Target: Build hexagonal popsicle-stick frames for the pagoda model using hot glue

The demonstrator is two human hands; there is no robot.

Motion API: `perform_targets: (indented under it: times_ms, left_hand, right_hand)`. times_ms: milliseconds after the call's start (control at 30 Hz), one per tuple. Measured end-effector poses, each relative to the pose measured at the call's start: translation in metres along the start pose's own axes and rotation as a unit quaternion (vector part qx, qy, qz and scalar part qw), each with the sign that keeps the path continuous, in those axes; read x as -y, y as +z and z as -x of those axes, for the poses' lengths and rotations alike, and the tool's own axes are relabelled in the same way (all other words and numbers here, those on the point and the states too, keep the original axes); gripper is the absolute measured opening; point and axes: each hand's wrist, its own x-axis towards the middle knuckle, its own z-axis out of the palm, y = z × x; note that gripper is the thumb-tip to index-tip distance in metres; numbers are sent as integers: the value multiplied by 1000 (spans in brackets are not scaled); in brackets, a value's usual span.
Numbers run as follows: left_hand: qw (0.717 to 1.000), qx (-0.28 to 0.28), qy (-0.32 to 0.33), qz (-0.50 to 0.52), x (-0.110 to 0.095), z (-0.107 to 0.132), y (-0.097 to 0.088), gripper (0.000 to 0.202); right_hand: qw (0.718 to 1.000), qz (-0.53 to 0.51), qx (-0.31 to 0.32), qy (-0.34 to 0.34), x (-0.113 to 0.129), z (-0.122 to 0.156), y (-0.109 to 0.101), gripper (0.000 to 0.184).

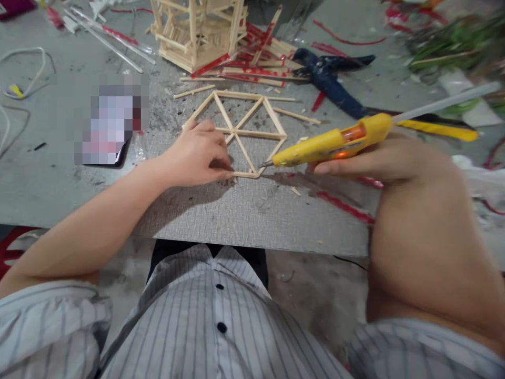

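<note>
A flat hexagon frame of thin wooden sticks point(252, 113) with spokes lies on the grey board point(244, 210). My left hand point(199, 155) rests on its near left corner, fingers pinched on a stick at the bottom edge. My right hand point(379, 160) grips a yellow glue gun point(335, 143) with a clear glue stick at its back. The gun's nozzle points at the frame's near right corner, almost touching it.
A tall wooden stick structure point(197, 29) stands at the back with loose sticks and red strips point(256, 66) beside it. A dark blue glue gun point(331, 79) lies behind the frame. A phone point(106, 131) sits at the left, white cable point(23, 73) farther left, green material point(457, 42) at the far right.
</note>
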Motion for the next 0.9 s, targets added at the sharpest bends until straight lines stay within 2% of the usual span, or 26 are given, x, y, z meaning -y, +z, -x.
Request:
perform_targets:
  times_ms: [100,233,333,533,700,900]
  left_hand:
    - [1000,-8,9,-13,0,-1,4,21]
    - [1000,-2,4,-17,0,-1,5,17]
    - [1000,-4,-1,-15,-1,-1,5,17]
    - [999,-46,23,6,5,1,10,23]
    - [999,-46,20,15,5,1,11,24]
    - [999,-41,13,-3,1,0,8,29]
  right_hand:
    - [999,-13,30,41,2,1,-2,61]
    - [996,-38,62,58,8,1,-2,67]
    - [995,-50,60,58,10,0,-1,69]
    - [997,-19,54,57,12,-2,-1,67]
    - [997,-8,43,60,16,0,-1,60]
    - [997,23,45,60,16,0,-1,64]
